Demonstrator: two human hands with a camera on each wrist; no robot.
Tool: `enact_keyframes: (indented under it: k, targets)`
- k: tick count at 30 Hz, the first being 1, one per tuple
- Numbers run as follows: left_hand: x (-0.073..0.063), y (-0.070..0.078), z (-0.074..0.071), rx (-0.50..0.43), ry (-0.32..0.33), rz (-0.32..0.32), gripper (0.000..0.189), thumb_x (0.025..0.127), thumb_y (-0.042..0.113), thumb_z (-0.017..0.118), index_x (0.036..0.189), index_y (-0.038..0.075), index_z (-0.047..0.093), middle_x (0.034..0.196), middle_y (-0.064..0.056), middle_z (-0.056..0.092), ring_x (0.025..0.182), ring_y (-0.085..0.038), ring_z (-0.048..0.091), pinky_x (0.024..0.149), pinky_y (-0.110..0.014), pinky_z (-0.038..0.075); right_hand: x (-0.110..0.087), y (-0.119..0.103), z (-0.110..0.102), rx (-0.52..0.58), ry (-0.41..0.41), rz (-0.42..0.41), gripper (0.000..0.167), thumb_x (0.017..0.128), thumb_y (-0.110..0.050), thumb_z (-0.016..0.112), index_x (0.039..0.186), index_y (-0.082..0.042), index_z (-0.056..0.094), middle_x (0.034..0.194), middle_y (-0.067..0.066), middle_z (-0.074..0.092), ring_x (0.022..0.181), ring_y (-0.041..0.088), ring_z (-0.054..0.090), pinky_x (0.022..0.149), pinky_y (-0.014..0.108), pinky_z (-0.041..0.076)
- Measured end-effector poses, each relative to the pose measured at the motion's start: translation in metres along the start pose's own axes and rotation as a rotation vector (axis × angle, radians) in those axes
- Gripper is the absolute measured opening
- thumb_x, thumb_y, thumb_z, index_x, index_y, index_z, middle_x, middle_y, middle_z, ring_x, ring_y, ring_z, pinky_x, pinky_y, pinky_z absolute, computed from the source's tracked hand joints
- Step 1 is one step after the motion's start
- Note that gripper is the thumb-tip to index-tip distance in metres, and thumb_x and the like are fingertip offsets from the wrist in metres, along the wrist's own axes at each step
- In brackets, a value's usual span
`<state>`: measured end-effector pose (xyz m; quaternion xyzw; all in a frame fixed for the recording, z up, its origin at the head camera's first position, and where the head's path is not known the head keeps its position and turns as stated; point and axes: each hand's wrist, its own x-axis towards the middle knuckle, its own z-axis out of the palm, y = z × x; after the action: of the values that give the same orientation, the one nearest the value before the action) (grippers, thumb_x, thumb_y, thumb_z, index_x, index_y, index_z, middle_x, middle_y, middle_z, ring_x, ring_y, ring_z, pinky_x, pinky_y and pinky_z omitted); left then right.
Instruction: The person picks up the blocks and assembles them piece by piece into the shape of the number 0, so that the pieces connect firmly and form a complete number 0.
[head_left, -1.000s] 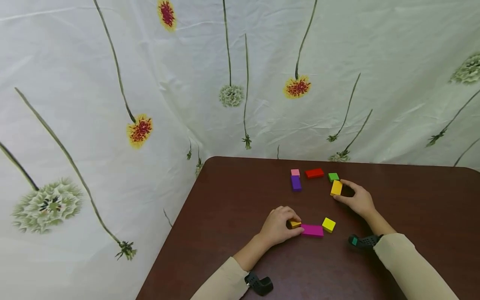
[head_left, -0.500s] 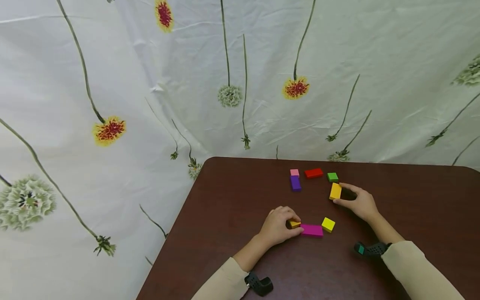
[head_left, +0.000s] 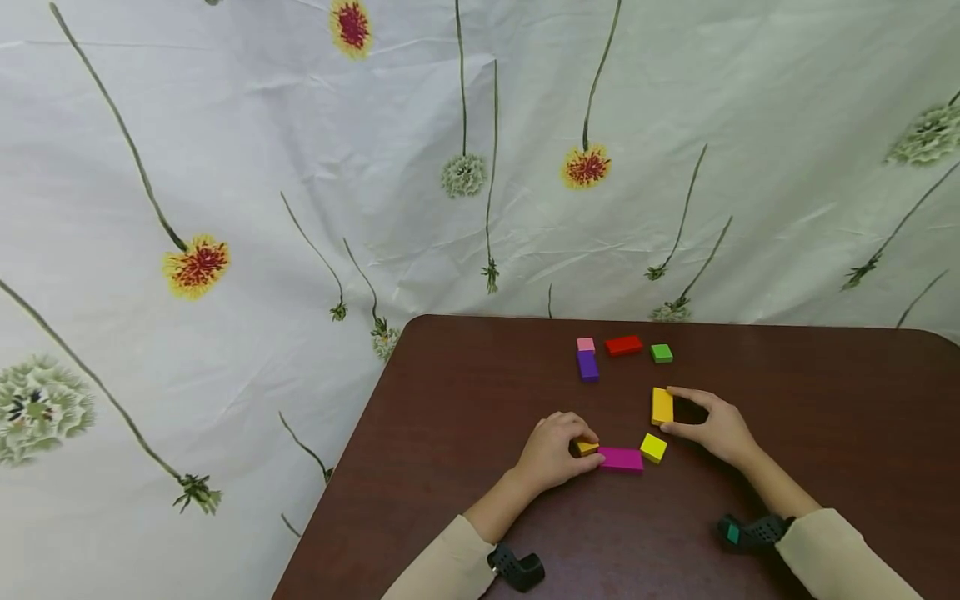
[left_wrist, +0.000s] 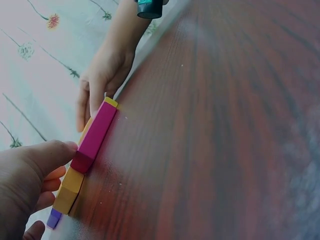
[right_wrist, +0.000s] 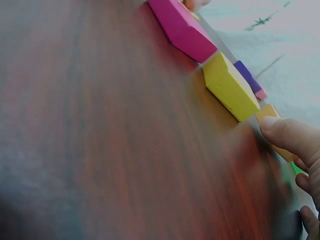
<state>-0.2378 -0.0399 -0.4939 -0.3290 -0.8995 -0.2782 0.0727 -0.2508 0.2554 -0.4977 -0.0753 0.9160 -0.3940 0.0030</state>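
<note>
Golden block [head_left: 662, 407] is pinched between the thumb and fingers of the right hand [head_left: 708, 425], sitting at those fingertips, over to their left. Just on the near side of the right thumb tip there's a yellow block [head_left: 654, 448], with a magenta block [head_left: 621, 460] right beside it, running over to the left thumb. Left hand [head_left: 557, 452] has its fingers curled round an orange block [head_left: 588, 448], mostly hidden by them, and the thumb tip is up against the magenta one's end. Farther out past the right fingertips: a green block [head_left: 662, 353], then a red block [head_left: 624, 345] to its left. Past the left fingers you get a purple block [head_left: 588, 367] with a pink block [head_left: 585, 344] at its far end. All on a dark brown table [head_left: 450, 400].
</note>
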Motion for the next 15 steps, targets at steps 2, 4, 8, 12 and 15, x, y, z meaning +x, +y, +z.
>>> enact_keyframes:
  k: [2,4,8,12,15]
  targets:
    - [-0.0001,-0.0005,0.0004,-0.001,0.001,0.002,0.019,0.083,0.035,0.078,0.092,0.019,0.075,0.092,0.011,0.065,0.088,-0.004,0.054,0.079,-0.022,0.041,-0.0013,-0.0007,0.0013,-0.007,-0.007,-0.012,0.072,0.082,-0.042,0.078,0.138,-0.005,0.054,0.142,0.030,0.042,0.130,0.051,0.034,0.098,0.069,0.030]
    - [-0.0003,-0.0002,0.0003,-0.003,0.001,0.002,0.019,0.083,0.035,0.078,0.092,0.019,0.075,0.092,0.011,0.065,0.088,-0.005,0.055,0.080,-0.022,0.041,-0.0020,-0.0012,0.0024,-0.012,-0.012,-0.026,0.071,0.082,-0.041,0.078,0.137,-0.004,0.055,0.141,0.030,0.043,0.129,0.051,0.036,0.097,0.070,0.030]
    - [-0.0006,-0.0001,0.0006,-0.008,0.003,0.002,0.019,0.083,0.035,0.078,0.092,0.019,0.075,0.092,0.011,0.064,0.089,-0.005,0.055,0.080,-0.022,0.041,-0.0025,-0.0006,0.0037,-0.022,-0.012,-0.041,0.069,0.082,-0.040,0.078,0.136,-0.004,0.056,0.139,0.029,0.045,0.127,0.050,0.037,0.096,0.070,0.031]
    - [-0.0006,0.0002,0.0006,-0.009,0.004,0.002,0.019,0.083,0.035,0.078,0.092,0.019,0.074,0.092,0.011,0.064,0.089,-0.005,0.055,0.079,-0.022,0.040,-0.0026,0.0010,0.0035,-0.015,-0.024,-0.044,0.069,0.081,-0.040,0.079,0.136,-0.005,0.056,0.140,0.028,0.046,0.128,0.049,0.037,0.096,0.070,0.032]
    - [-0.0004,0.0002,0.0006,-0.007,0.003,0.000,0.019,0.083,0.035,0.078,0.092,0.019,0.074,0.092,0.011,0.064,0.089,-0.005,0.055,0.080,-0.022,0.041,-0.0025,0.0018,0.0017,0.000,-0.046,-0.046,0.069,0.082,-0.040,0.078,0.137,-0.006,0.055,0.140,0.026,0.046,0.129,0.048,0.036,0.096,0.070,0.031]
